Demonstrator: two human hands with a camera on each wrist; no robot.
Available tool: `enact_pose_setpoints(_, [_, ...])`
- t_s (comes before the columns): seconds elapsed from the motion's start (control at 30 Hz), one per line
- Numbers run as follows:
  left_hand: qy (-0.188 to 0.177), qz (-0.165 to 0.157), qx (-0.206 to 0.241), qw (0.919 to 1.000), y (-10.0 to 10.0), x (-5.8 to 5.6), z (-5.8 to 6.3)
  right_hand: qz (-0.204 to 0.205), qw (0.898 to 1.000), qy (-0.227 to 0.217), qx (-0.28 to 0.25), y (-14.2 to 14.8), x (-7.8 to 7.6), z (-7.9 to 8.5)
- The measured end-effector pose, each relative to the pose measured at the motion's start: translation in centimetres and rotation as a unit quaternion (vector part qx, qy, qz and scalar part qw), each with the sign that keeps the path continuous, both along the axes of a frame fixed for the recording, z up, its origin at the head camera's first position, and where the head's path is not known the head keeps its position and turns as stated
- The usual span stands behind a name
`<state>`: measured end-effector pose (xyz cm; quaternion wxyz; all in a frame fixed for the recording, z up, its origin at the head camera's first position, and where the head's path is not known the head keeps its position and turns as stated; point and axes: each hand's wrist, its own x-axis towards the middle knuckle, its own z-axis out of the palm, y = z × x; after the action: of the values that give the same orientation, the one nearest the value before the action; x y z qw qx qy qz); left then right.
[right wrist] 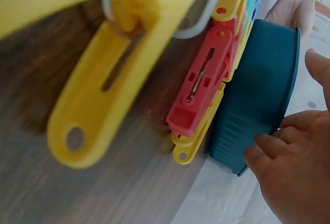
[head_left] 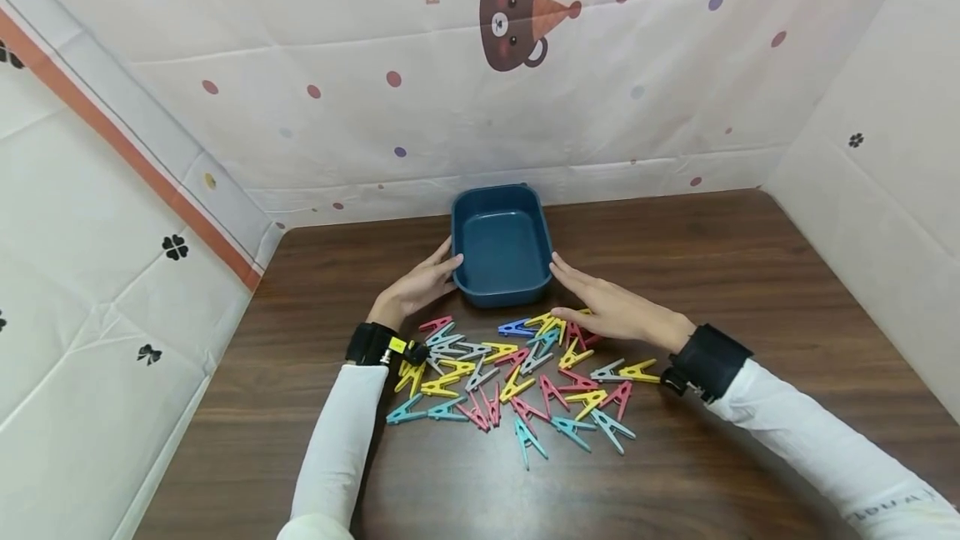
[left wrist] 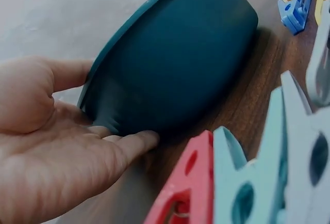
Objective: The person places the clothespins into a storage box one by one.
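A dark blue-green plastic basin (head_left: 504, 297) stands on the wooden table near its back edge. My left hand (head_left: 420, 286) touches the basin's left side, with fingers along the wall and thumb near the rim. In the left wrist view, fingertips (left wrist: 142, 142) reach the wall's lower part. On the right side, my right hand (head_left: 618, 307) has its fingertips against the wall, fingers fairly straight. Between and in front of both hands lie many clothespins in yellow (head_left: 516, 386), red (head_left: 552, 394), teal (head_left: 529, 440), grey (head_left: 480, 375) and blue (head_left: 516, 328).
The brown wooden table (head_left: 712, 273) extends to both sides and toward me. A white printed sheet (head_left: 420, 123) hangs directly behind the basin, and more sheets flank the table. Some clothespins lie under the right hand and close to the left wrist's black band (head_left: 367, 344).
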<state>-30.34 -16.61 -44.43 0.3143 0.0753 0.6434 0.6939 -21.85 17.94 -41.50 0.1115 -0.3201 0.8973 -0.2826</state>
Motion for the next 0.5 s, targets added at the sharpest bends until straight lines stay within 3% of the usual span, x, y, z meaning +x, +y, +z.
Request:
enact_pose_setpoints(0.33, [0.008,-0.006,0.0,0.9999,0.3,-0.2,-0.5,-0.01,1.0,0.017,-0.006,0.2,0.7,-0.4])
enact_pose_setpoints(0.5, [0.004,-0.003,0.001,1.0,-0.3,0.2,-0.7,-0.03,0.996,0.08,-0.02,0.3,1.1,-0.6])
